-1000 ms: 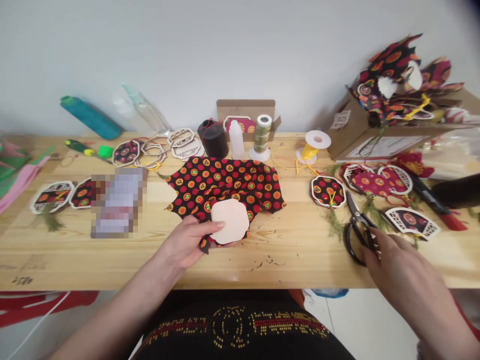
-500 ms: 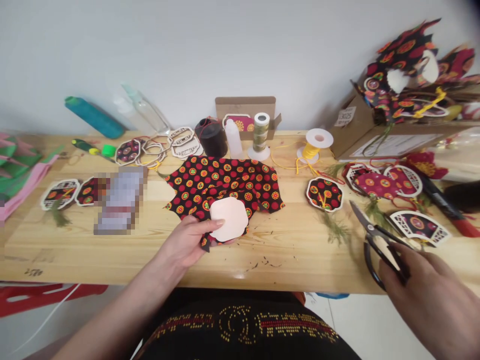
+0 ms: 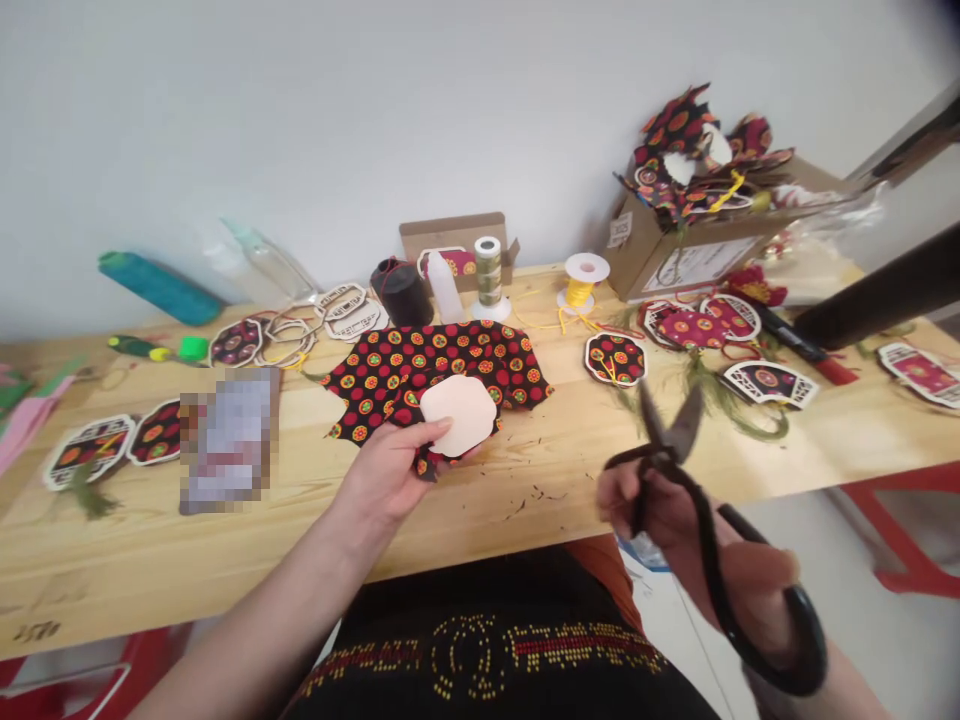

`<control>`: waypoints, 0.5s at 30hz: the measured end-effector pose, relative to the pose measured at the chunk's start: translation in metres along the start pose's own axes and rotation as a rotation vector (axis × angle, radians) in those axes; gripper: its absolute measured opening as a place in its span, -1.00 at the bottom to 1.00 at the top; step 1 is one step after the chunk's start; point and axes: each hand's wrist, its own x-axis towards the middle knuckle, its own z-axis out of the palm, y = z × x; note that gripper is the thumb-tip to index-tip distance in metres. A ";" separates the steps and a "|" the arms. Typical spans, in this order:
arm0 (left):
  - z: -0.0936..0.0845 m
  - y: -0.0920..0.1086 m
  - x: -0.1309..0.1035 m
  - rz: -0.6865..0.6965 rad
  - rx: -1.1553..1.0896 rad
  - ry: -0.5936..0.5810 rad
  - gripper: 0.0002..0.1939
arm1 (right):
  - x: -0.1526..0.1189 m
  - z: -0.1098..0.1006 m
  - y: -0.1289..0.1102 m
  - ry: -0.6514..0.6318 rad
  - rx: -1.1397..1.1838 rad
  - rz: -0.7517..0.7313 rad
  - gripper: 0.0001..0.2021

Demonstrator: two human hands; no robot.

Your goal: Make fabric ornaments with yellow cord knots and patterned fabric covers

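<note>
My left hand (image 3: 401, 460) pinches a white, wavy-edged card piece (image 3: 459, 415) together with a black cloth (image 3: 442, 350) printed with red dots and flowers. The thumb lies on top of the card; the other fingers are mostly hidden beneath. The rest of the cloth spreads behind it on the table. To the right, my right hand (image 3: 697, 540) grips black-handled scissors (image 3: 664, 450) above the table's front edge. Their blades stand apart and point away from me, with nothing between them. Small dark scraps (image 3: 536, 500) lie on the wood between the hands.
Along the wall stand a black thread cone (image 3: 403, 292), a white bottle (image 3: 445, 287), a green thread spool (image 3: 488, 275) and a yellow cord spool (image 3: 581, 285). A full cardboard box (image 3: 675, 260) sits at the back right. Framed cloth ornaments (image 3: 615, 358) lie on the table (image 3: 315, 540).
My right hand has lifted the scissors off the right side and brought them left, and their blades have spread. The left hand keeps its hold on card and cloth. The view has turned right.
</note>
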 end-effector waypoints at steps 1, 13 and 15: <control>0.001 0.001 0.000 0.006 -0.003 -0.010 -0.63 | 0.001 0.014 0.003 -0.067 0.143 0.022 -0.18; 0.006 0.004 0.000 0.097 -0.114 -0.066 -0.54 | 0.013 0.105 0.000 -0.163 0.761 0.393 -0.28; 0.007 0.003 -0.001 0.109 -0.122 -0.050 -0.54 | 0.015 0.109 -0.002 -0.159 0.727 0.380 -0.29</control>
